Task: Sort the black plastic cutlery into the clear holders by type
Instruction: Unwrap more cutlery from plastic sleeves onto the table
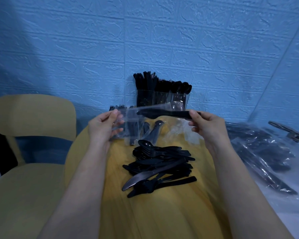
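Head view: a clear plastic wrapper (133, 114) with a black knife (162, 113) inside is held stretched between both hands above a yellow table (162, 213). The left hand (102, 126) is closed on the wrapper's end; the right hand (209, 126) is pinched around the knife handle. Loose black cutlery (159, 168) is piled on the table below. Filled clear holders (162, 99) are seen against the blue wall (145, 40).

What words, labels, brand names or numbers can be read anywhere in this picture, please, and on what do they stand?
None: no readable text anywhere.
The clear wrapper held between the left hand and right hand shows no print.
The clear holders and bagged cutlery show only glare.
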The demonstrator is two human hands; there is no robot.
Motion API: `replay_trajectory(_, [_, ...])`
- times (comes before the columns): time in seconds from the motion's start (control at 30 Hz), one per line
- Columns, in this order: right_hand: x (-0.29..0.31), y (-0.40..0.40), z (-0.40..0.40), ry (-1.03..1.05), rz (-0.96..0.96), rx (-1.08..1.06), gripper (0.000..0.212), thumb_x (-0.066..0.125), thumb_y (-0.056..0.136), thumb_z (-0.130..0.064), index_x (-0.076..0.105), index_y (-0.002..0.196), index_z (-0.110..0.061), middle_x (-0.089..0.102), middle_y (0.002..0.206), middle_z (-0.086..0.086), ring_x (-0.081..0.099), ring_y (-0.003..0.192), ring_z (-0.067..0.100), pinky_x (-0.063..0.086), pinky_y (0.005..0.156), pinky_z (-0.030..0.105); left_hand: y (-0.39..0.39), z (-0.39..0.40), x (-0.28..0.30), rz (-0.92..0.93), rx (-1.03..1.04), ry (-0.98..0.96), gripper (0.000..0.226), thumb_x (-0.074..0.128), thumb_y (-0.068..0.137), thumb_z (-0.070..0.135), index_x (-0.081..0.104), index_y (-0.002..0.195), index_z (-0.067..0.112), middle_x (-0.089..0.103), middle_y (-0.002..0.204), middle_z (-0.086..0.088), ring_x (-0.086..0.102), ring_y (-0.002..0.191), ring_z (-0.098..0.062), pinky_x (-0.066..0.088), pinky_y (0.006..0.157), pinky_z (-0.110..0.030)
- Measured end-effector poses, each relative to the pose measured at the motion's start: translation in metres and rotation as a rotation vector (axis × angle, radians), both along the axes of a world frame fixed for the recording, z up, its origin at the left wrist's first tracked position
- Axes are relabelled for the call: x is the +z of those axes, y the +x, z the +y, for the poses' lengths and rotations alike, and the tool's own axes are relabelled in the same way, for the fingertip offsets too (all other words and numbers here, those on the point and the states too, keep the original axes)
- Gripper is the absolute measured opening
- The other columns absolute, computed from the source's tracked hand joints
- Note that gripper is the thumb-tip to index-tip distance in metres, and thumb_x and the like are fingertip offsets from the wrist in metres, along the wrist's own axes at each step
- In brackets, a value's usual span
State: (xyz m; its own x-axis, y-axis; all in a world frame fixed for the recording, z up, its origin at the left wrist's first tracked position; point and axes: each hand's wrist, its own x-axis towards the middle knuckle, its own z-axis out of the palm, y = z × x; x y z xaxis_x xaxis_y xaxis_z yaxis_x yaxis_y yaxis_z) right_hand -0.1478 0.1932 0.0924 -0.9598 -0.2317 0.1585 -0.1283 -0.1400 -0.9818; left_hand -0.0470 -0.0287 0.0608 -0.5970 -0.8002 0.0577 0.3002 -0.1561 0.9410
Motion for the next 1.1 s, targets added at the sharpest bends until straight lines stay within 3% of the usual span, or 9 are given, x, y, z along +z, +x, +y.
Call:
replay_trajectory(0.13, [0.005, -0.003, 0.008, -0.046, -0.042, -0.07, 0.008, 0.067, 0.086, -0.016, 0.067, 0.088, -0.008, 0.066, 0.07, 0.002, 0.064, 0.058, 0.005, 0.051, 0.054, 0.015, 0.001, -0.009, -0.005, 0.056, 0.238, 0.048, 0.008, 0.057, 0.095, 0.017, 0.063, 0.09, 0.013, 0.063, 0.08, 0.002, 0.06, 0.063, -0.004, 0.052, 0.048, -0.017])
replay_trajectory(0.3, [0.011, -0.001, 0.015, -0.02, -0.067, 0.022, 0.007, 0.066, 0.086, -0.013, 0.067, 0.085, -0.006, 0.068, 0.071, 0.005, 0.067, 0.059, 0.008, 0.054, 0.057, 0.016, -0.004, -0.013, -0.01, 0.108, 0.384, 0.11, 0.011, 0.052, 0.098, 0.019, 0.056, 0.1, 0.009, 0.056, 0.083, 0.004, 0.06, 0.069, -0.006, 0.05, 0.046, -0.017])
replay_trajectory(0.5, [-0.001, -0.002, 0.007, 0.407, -0.121, 0.277, 0.013, 0.067, 0.084, -0.014, 0.069, 0.091, -0.003, 0.071, 0.072, 0.006, 0.066, 0.061, 0.012, 0.055, 0.058, 0.021, -0.01, 0.007, -0.004, 0.082, 0.129, 0.026, 0.012, 0.051, 0.095, 0.003, 0.053, 0.09, 0.014, 0.059, 0.086, -0.003, 0.066, 0.069, -0.011, 0.056, 0.056, -0.02])
replay_trajectory(0.6, [-0.007, -0.006, 0.009, 0.75, -0.034, 0.328, 0.021, 0.07, 0.084, -0.028, 0.071, 0.089, -0.008, 0.068, 0.075, 0.003, 0.06, 0.067, 0.012, 0.046, 0.061, 0.022, -0.012, 0.017, 0.0, 0.044, -0.013, -0.034, 0.013, 0.055, 0.092, 0.0, 0.052, 0.091, 0.012, 0.061, 0.085, -0.005, 0.069, 0.064, -0.011, 0.055, 0.059, -0.018])
replay_trajectory(0.77, [-0.011, -0.006, 0.008, 1.036, 0.148, 0.264, 0.035, 0.068, 0.076, -0.055, 0.074, 0.09, -0.023, 0.068, 0.101, -0.006, 0.058, 0.1, 0.012, 0.044, 0.091, 0.03, -0.014, 0.028, -0.001, -0.114, -0.126, -0.173, 0.007, 0.063, 0.088, 0.009, 0.059, 0.089, 0.015, 0.069, 0.087, -0.001, 0.068, 0.08, -0.013, 0.054, 0.071, -0.027])
replay_trajectory(0.87, [-0.009, 0.002, -0.004, 0.952, 0.322, 0.122, 0.033, 0.061, 0.082, -0.056, 0.071, 0.096, -0.029, 0.068, 0.1, -0.01, 0.059, 0.094, 0.007, 0.046, 0.081, 0.024, -0.016, 0.031, 0.001, -0.155, -0.164, -0.255, 0.008, 0.067, 0.085, 0.013, 0.06, 0.085, 0.018, 0.071, 0.088, 0.001, 0.064, 0.078, -0.005, 0.047, 0.065, -0.019])
replay_trajectory(0.93, [-0.01, 0.01, -0.017, 0.756, 0.329, 0.097, 0.031, 0.058, 0.088, -0.047, 0.07, 0.105, -0.024, 0.067, 0.095, -0.01, 0.058, 0.084, 0.003, 0.044, 0.07, 0.013, -0.018, 0.034, 0.002, -0.184, -0.217, -0.32, 0.01, 0.069, 0.084, 0.015, 0.061, 0.081, 0.019, 0.071, 0.085, 0.005, 0.062, 0.071, 0.004, 0.042, 0.059, -0.009])
replay_trajectory(1.0, [-0.014, 0.016, -0.032, 0.569, 0.293, 0.131, 0.018, 0.06, 0.091, -0.035, 0.069, 0.1, -0.022, 0.068, 0.091, -0.008, 0.06, 0.081, 0.001, 0.046, 0.074, 0.011, -0.019, 0.037, 0.002, -0.204, -0.302, -0.383, 0.01, 0.069, 0.083, 0.016, 0.061, 0.079, 0.018, 0.072, 0.084, 0.005, 0.063, 0.072, 0.004, 0.043, 0.059, -0.004])
replay_trajectory(1.1, [-0.021, 0.016, -0.043, 0.365, 0.178, 0.123, 0.003, 0.066, 0.088, -0.02, 0.064, 0.088, -0.023, 0.07, 0.088, -0.002, 0.065, 0.08, 0.006, 0.05, 0.078, 0.02, -0.02, 0.041, 0.002, -0.231, -0.419, -0.437, 0.008, 0.07, 0.083, 0.02, 0.063, 0.08, 0.017, 0.071, 0.082, 0.004, 0.065, 0.079, -0.003, 0.047, 0.073, -0.016])
